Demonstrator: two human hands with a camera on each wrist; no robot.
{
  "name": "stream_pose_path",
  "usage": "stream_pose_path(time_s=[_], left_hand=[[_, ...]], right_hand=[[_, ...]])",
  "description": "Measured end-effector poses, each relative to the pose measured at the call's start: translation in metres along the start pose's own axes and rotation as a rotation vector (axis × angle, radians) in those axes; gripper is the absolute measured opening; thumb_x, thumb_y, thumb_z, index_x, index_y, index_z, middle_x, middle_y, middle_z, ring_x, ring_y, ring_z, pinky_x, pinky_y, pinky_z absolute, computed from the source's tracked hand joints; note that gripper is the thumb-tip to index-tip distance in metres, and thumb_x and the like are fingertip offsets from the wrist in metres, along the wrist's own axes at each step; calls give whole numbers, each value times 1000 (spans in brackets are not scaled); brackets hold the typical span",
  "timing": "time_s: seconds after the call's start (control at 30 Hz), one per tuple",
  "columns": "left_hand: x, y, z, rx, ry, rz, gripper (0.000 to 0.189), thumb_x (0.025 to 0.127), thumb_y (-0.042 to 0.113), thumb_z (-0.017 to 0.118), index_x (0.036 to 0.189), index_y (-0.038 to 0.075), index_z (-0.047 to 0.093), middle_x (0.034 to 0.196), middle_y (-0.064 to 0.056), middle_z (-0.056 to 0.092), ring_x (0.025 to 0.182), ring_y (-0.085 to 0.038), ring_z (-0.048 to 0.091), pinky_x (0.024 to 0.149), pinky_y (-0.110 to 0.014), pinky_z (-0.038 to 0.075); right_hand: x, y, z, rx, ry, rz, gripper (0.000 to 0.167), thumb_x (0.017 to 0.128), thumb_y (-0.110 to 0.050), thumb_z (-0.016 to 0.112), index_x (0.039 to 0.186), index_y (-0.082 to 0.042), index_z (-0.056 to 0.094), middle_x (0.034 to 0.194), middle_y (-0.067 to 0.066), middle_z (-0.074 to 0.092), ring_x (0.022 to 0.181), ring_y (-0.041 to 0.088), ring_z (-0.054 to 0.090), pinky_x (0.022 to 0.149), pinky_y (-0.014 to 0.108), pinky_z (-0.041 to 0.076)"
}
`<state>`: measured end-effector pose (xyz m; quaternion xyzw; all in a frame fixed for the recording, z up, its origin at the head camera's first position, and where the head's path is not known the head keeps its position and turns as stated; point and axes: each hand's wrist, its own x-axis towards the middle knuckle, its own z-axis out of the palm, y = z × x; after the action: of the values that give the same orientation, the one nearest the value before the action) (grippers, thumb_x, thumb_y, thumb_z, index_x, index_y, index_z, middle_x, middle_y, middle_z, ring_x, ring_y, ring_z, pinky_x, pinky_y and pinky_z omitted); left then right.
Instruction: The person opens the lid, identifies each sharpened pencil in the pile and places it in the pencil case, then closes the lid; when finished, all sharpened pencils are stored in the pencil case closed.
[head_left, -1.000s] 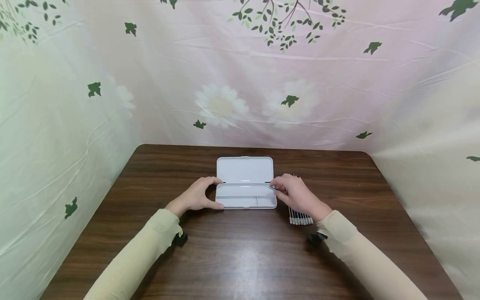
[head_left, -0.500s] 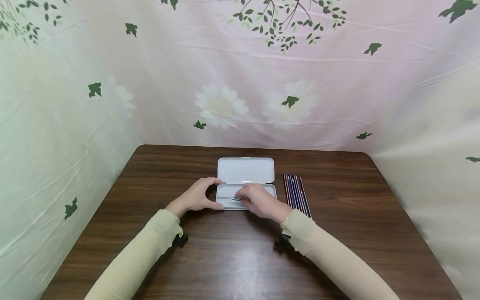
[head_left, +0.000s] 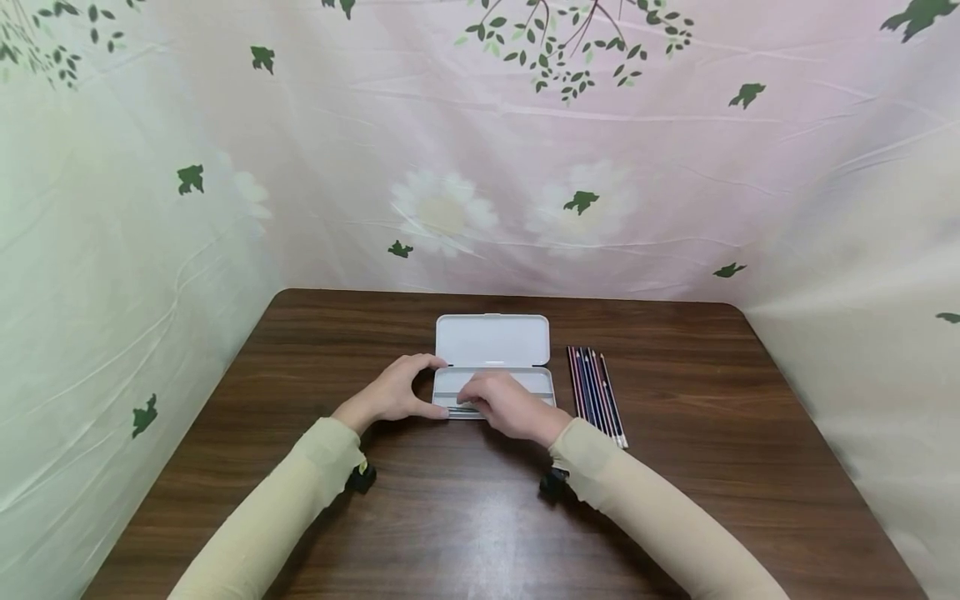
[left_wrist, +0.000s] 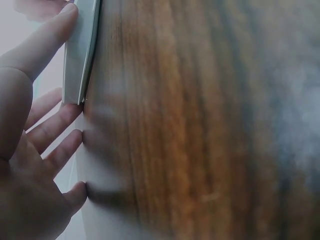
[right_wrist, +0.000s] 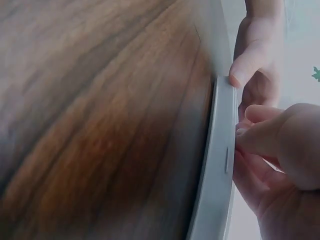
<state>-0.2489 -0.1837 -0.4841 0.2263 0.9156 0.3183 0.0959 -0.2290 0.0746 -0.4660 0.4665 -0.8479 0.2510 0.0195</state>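
Note:
A white pencil case (head_left: 492, 340) lies unfolded on the table, its lid back and its divided tray toward me. My left hand (head_left: 393, 389) grips the tray's left end, thumb at the front edge and fingers at the back corner. In the left wrist view the thumb (left_wrist: 62, 25) presses the case's rim (left_wrist: 80, 55). My right hand (head_left: 504, 403) is over the tray and pinches a thin dark pencil (head_left: 461, 409), which lies along the front compartment. Much of that pencil is hidden by the fingers. In the right wrist view the curled right fingers (right_wrist: 265, 132) sit just inside the front wall.
Several dark pencils (head_left: 595, 392) lie side by side on the brown wooden table (head_left: 480, 517), right of the case. A patterned cloth (head_left: 495, 150) hangs behind the table and along both sides.
My right hand has moved left from beside the pencils to over the tray, carrying the pencil, then lowered it toward the front compartment. My left hand has stayed on the case.

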Motion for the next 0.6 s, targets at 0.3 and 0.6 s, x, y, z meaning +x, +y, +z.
stream_pose_path(time_s=[0.3, 0.6], left_hand=[[0, 3, -1, 2, -7, -4, 86, 76, 53, 93, 145, 18, 57, 151, -4, 56, 143, -30, 45, 119, -52, 36], [0, 4, 0, 6, -14, -5, 85, 76, 51, 93, 146, 17, 57, 151, -4, 55, 143, -29, 45, 119, -51, 36]], right_hand=[[-27, 13, -22, -1, 66, 37, 17, 95, 1, 72, 110, -3, 76, 105, 7, 76, 98, 19, 71, 88, 37, 59], [-85, 38, -58, -55, 195, 104, 19, 92, -1, 75, 111, -3, 76, 103, 8, 74, 90, 20, 69, 77, 38, 59]])
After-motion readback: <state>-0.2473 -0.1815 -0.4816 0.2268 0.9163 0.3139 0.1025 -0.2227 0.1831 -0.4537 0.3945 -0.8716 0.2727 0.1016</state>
